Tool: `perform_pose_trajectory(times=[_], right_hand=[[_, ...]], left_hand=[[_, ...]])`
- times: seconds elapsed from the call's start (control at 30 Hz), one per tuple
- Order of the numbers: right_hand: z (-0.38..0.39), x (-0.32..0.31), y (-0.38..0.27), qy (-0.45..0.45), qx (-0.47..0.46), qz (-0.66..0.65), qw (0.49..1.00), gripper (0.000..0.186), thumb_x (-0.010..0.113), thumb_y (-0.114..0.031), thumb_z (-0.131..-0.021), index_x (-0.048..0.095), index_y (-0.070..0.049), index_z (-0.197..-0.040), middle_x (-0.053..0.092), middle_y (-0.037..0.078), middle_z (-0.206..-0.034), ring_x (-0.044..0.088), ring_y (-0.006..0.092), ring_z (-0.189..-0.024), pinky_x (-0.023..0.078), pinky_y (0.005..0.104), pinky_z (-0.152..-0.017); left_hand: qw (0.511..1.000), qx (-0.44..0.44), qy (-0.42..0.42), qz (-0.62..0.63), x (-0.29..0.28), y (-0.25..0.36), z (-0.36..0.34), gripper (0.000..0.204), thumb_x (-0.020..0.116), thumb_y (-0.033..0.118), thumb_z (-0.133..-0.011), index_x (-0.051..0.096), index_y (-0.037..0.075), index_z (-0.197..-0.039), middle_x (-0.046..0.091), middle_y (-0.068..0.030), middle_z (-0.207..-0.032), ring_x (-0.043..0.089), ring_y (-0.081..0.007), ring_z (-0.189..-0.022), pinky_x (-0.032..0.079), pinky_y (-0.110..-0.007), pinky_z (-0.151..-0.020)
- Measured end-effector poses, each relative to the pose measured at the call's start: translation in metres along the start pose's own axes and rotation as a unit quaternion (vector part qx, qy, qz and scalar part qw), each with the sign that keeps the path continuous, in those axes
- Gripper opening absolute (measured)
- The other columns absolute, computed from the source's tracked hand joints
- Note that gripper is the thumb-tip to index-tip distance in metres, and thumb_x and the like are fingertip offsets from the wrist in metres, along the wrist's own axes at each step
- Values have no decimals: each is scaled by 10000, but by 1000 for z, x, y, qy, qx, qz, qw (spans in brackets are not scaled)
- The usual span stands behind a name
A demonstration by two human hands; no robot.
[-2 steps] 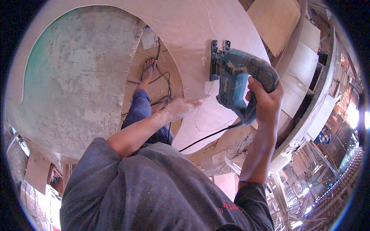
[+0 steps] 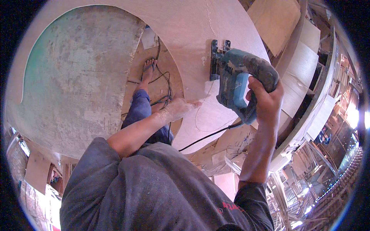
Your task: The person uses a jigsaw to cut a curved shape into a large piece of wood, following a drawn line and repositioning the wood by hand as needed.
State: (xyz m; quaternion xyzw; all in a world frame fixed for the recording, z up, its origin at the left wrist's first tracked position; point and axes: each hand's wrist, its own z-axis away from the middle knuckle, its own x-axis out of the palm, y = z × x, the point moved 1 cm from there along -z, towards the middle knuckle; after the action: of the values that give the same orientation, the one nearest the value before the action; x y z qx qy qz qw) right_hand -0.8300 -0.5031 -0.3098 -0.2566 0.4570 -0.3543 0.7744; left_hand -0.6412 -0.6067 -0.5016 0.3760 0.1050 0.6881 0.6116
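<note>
My right hand [image 2: 266, 96] is wrapped round the handle of a blue and black jigsaw [image 2: 241, 75], its thumb inside the handle loop. The jigsaw's flat base lies against a large, pale plywood sheet [image 2: 192, 34] with a curved cut-out. A thin curved line runs across the sheet below the tool. At the inner edge of the cut-out my left hand [image 2: 181, 107] grips the sheet, one digit stretched over its top face; the other fingers are mostly hidden. A black power cord [image 2: 208, 135] trails from the jigsaw's rear towards my body.
A worn board [image 2: 81, 69] with a greenish edge shows within the cut-out on the left. Loops of cable [image 2: 167, 82] lie on the floor by my sandalled foot [image 2: 149, 67]. Stacked plywood pieces [image 2: 298, 65] stand on the right, with scrap wood strips [image 2: 316, 192] beyond.
</note>
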Motion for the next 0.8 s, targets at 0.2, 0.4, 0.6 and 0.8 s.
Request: perform_pose_trajectory(times=[0.2,0.4,0.6,0.8], right_hand=[[-2,1,-4,-8,-7,7,1000,427,707,1,-824,584,-9,-1233,671,48,-849,570,94,-552,466,231,-486],[-3,1,-5,-3,-6,14,1000,430,704,3,-827,583,-5,-1240,674,53,-854,576,98,-552,471,236,-488],[-5,2,-6,-4,-5,4,1000,441,708,-3,-825,581,-2,-1247,672,54,-841,572,102,-537,471,246,-482],[-8,0,-7,3,-5,13,1000,420,714,-10,-823,598,-7,-1227,664,46,-815,568,100,-529,463,244,-473]], left_hand=[[999,-15,1,-35,4,-34,-18,481,656,428,-924,649,47,-1218,682,-75,-1162,607,-181,-1069,459,-303,-942],[999,34,0,5,4,-32,-14,474,641,434,-935,649,59,-1225,685,-55,-1135,603,-171,-1063,457,-293,-939],[992,119,44,-4,4,-22,-11,437,642,384,-939,644,40,-1208,691,-84,-1135,623,-186,-1038,467,-311,-935],[999,31,-1,-18,2,-15,-6,490,647,430,-931,626,57,-1249,662,-62,-1199,582,-168,-1123,437,-292,-974]])
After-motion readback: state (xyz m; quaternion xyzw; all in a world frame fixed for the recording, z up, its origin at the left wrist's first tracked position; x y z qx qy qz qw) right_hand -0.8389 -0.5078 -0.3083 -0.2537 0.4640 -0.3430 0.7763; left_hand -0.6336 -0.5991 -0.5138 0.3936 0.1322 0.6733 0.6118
